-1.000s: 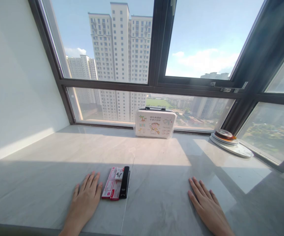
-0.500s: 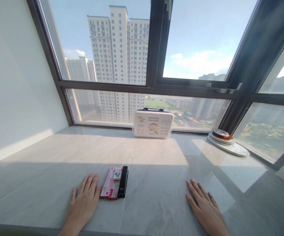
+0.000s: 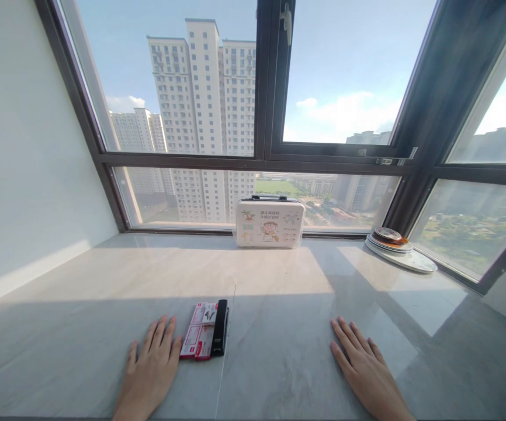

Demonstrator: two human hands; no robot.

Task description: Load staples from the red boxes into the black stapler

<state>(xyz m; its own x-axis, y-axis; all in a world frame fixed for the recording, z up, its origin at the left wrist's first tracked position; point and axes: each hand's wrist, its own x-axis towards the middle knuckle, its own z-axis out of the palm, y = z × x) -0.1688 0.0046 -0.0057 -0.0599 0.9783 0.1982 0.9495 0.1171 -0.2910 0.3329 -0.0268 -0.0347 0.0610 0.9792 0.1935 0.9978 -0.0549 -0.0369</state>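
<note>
We rest both hands flat on the worktop (image 3: 279, 304), fingers spread, holding nothing. Red staple boxes (image 3: 199, 333) lie just right of our left hand (image 3: 150, 368), with a black stapler (image 3: 221, 326) against their right edge, long axis pointing toward the window. Our right hand (image 3: 367, 371) is well apart.
</note>
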